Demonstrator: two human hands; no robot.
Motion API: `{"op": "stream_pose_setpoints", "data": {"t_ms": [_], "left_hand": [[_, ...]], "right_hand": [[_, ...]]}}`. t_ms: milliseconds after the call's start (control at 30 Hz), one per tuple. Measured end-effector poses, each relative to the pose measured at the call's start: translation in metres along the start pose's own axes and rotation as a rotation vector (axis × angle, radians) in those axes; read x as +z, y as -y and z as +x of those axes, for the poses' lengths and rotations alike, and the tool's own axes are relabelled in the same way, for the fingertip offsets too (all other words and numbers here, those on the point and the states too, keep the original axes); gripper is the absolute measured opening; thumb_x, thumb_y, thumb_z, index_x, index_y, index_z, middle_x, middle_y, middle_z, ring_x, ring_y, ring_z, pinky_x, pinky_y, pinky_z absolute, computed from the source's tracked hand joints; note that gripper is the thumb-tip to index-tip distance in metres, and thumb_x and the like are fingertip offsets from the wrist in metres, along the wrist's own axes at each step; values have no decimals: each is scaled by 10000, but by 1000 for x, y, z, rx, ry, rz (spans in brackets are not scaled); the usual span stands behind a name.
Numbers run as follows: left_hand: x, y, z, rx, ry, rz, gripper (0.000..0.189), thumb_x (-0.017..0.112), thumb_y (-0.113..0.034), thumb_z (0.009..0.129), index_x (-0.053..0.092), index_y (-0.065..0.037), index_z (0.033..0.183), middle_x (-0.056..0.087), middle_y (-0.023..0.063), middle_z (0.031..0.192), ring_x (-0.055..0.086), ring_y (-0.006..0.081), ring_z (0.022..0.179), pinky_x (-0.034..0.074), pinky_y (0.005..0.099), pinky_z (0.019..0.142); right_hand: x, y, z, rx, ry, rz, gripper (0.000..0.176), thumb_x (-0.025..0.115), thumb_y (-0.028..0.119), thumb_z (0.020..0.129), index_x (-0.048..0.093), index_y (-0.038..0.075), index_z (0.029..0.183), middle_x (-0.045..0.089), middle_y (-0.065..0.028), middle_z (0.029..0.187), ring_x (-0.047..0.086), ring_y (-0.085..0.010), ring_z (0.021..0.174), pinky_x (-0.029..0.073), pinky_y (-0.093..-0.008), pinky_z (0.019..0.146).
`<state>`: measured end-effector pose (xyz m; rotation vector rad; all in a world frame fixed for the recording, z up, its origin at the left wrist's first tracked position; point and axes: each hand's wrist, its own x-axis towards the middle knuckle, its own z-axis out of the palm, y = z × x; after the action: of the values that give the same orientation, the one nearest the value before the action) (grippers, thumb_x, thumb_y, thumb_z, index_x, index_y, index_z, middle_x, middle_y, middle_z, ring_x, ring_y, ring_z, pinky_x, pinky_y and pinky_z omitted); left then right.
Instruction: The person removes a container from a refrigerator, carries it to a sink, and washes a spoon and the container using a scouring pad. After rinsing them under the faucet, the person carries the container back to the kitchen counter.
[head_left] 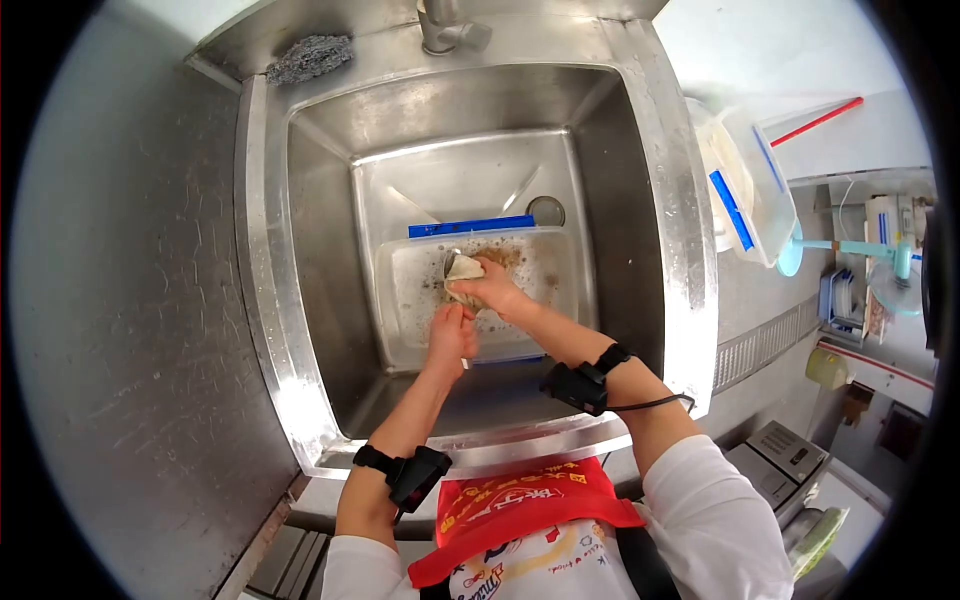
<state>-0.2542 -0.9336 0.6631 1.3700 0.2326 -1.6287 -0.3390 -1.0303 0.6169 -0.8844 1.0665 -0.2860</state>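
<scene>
Over the sink, my right hand (493, 288) is closed round a pale cloth (464, 270). A small dark, shiny, rounded metal end (451, 258) shows at the cloth's upper left; it looks like the head of a spoon. Just below, my left hand (450, 338) is closed in a fist, with a thin light tip sticking out under it, like a handle's end. The stretch between the two ends is hidden by my fingers and the cloth. Beneath both hands lies a translucent plastic container (560, 300) with blue clips, spotted with brown and dark bits.
A deep steel sink (625, 200) surrounds my hands, with a faucet (440, 35) at its back edge. Steel wool (310, 58) rests on the back left ledge. To the right stand a clear bin with a blue clip (732, 210) and a light-blue long-handled tool (850, 247).
</scene>
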Motion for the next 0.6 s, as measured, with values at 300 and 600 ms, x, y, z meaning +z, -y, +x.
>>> {"op": "stream_pose_setpoints", "data": {"t_ms": [300, 600], "left_hand": [[-3, -1, -18, -49, 8, -51, 217, 383, -238, 948, 430, -77, 811, 258, -30, 506, 206, 70, 374, 160, 232, 336], [2, -3, -1, 97, 40, -108, 235, 367, -262, 958, 452, -71, 850, 400, 9, 549, 331, 113, 395, 278, 235, 376]], "right_hand": [[-19, -25, 48, -180, -358, -185, 390, 690, 212, 695, 604, -28, 989, 654, -132, 888, 629, -208, 785, 497, -322, 697], [-27, 16, 0, 127, 300, 325, 412, 652, 233, 808, 530, -1, 1125, 596, -86, 1034, 580, -175, 921, 485, -310, 761]]}}
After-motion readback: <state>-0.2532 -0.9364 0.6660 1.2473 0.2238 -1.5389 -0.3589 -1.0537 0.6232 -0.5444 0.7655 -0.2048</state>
